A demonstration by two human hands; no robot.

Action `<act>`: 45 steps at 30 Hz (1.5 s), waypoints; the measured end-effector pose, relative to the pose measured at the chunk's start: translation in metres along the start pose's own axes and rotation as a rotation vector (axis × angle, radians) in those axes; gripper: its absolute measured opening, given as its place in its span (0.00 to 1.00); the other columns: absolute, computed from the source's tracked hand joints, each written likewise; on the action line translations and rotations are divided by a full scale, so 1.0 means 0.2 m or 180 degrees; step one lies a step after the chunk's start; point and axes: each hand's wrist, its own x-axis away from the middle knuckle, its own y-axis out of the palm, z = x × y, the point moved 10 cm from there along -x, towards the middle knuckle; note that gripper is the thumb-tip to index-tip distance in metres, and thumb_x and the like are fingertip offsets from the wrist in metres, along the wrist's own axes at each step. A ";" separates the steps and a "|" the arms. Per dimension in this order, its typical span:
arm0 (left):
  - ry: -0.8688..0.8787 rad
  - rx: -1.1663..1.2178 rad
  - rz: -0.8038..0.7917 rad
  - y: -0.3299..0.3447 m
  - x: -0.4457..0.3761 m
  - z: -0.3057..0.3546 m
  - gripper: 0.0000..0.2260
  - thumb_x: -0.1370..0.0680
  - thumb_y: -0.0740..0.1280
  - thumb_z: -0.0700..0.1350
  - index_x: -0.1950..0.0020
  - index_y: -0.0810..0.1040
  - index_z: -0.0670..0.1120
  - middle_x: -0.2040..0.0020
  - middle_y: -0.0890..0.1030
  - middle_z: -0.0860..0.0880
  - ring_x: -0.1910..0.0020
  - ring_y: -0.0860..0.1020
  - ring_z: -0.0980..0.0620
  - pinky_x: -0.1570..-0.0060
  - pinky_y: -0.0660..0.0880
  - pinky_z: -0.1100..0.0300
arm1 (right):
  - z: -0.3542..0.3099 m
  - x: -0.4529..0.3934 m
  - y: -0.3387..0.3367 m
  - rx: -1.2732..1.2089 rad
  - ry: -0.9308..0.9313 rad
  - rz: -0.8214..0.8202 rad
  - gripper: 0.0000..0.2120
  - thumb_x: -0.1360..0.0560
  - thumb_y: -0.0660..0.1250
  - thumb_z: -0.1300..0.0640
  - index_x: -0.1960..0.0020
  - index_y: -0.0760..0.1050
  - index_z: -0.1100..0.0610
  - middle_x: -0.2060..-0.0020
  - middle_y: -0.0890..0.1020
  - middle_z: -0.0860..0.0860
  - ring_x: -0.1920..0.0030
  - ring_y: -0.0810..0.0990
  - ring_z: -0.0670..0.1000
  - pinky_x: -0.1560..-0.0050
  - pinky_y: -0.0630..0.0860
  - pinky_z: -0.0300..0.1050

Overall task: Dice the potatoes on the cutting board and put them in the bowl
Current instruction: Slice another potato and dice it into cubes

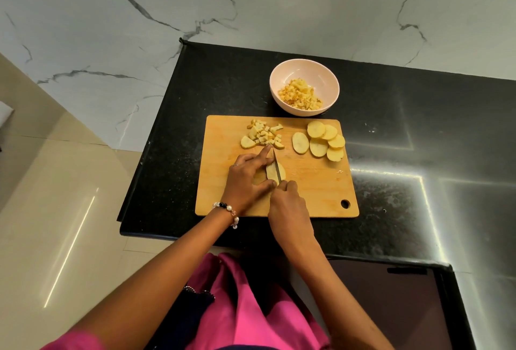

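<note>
We see the left hand (247, 179) pinning a potato slice (275, 172) mid-board while the right hand (289, 201) holds a knife (276, 164); the bowl (329, 76) sits at twelve o'clock.

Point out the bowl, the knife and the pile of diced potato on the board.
bowl (332, 81): head view, bare inner wall.
knife (277, 166): head view, middle of blade.
pile of diced potato (264, 133): head view, centre of heap.

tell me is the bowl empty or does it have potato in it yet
Partly filled. The pale pink bowl holds a heap of diced potato over its floor, well below the rim; its inner wall is bare.
</note>
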 end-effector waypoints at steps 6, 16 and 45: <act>-0.0119 0.0020 -0.0020 0.00 0.00 -0.01 0.38 0.33 0.76 0.48 0.27 0.62 0.50 0.43 0.81 0.55 0.41 0.69 0.55 0.42 0.63 0.67 | 0.06 0.24 0.08 0.0002 0.0165 -0.0327 0.17 0.22 0.50 0.68 0.34 0.61 0.66 0.40 0.67 0.59 0.51 0.78 0.59 0.61 0.64 0.46; -0.0138 -0.0055 -0.0024 -0.02 0.01 -0.03 0.32 0.33 0.76 0.50 0.31 0.71 0.47 0.41 0.77 0.49 0.41 0.70 0.51 0.41 0.66 0.62 | 0.04 0.14 -0.06 -0.0081 0.0209 -0.0025 0.17 0.22 0.52 0.68 0.34 0.64 0.64 0.42 0.69 0.57 0.49 0.77 0.60 0.58 0.68 0.46; -0.0549 -0.0075 -0.0162 -0.02 0.00 -0.04 0.24 0.32 0.75 0.48 0.38 0.78 0.46 0.45 0.67 0.51 0.43 0.63 0.52 0.38 0.63 0.62 | 0.09 0.30 0.02 -0.0161 0.0347 -0.0359 0.15 0.22 0.53 0.67 0.36 0.64 0.62 0.42 0.69 0.55 0.49 0.76 0.59 0.59 0.64 0.45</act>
